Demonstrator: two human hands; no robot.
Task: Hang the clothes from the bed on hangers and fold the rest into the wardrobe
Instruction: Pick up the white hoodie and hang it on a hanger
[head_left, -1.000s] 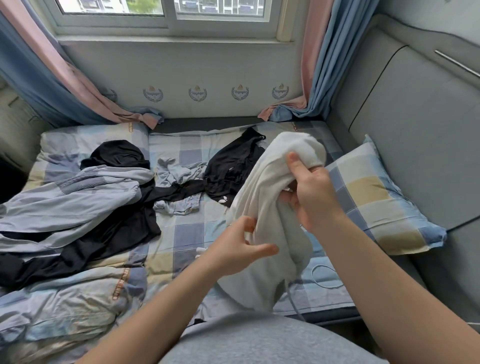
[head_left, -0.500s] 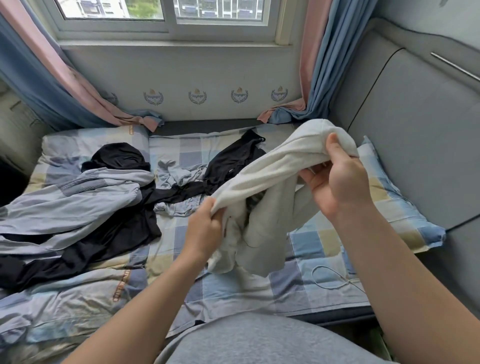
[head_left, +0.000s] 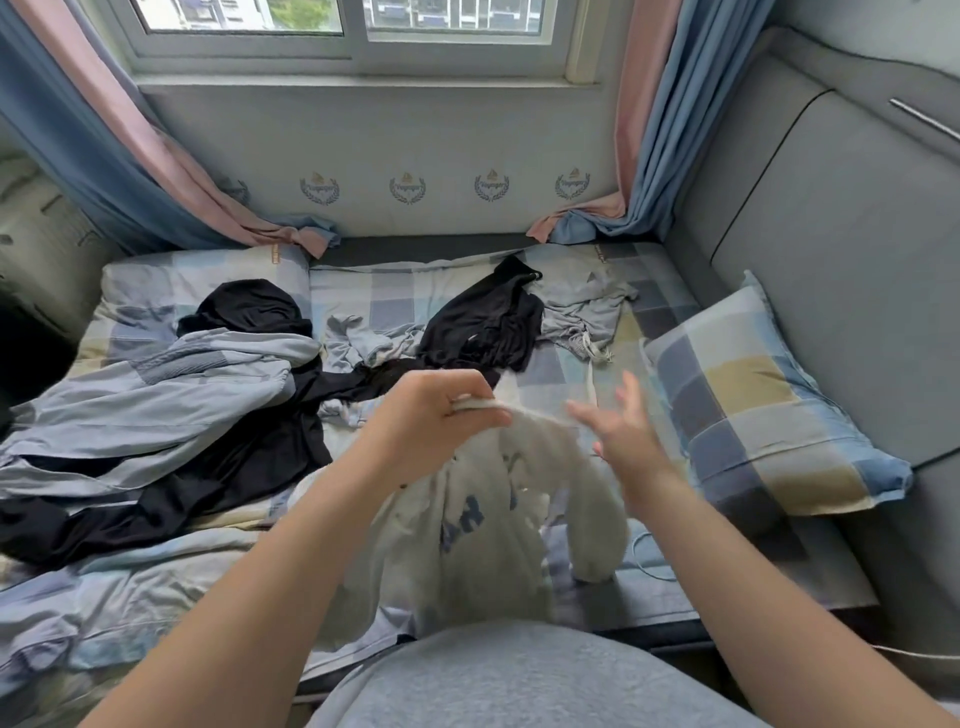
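A white garment with blue lettering (head_left: 467, 525) hangs over the near edge of the bed. My left hand (head_left: 431, 421) grips its top edge. Just to the right, my right hand (head_left: 623, 431) is blurred, its fingers spread, holding nothing. On the checked bedsheet (head_left: 550, 374) lie a light blue jacket (head_left: 156, 395), long black clothes (head_left: 197, 483), a black top (head_left: 483, 322), a small pale blue piece (head_left: 363, 338) and grey shorts with a drawstring (head_left: 582, 306).
A checked pillow (head_left: 753, 410) leans against the grey padded headboard (head_left: 841, 249) on the right. Blue and pink curtains (head_left: 649, 156) frame the window behind the bed. A white cord (head_left: 649, 566) lies at the bed's near right edge.
My right hand has let go of the white garment and opened. The garment has dropped and unfurled, showing blue lettering. My left hand has risen, still gripping its edge.
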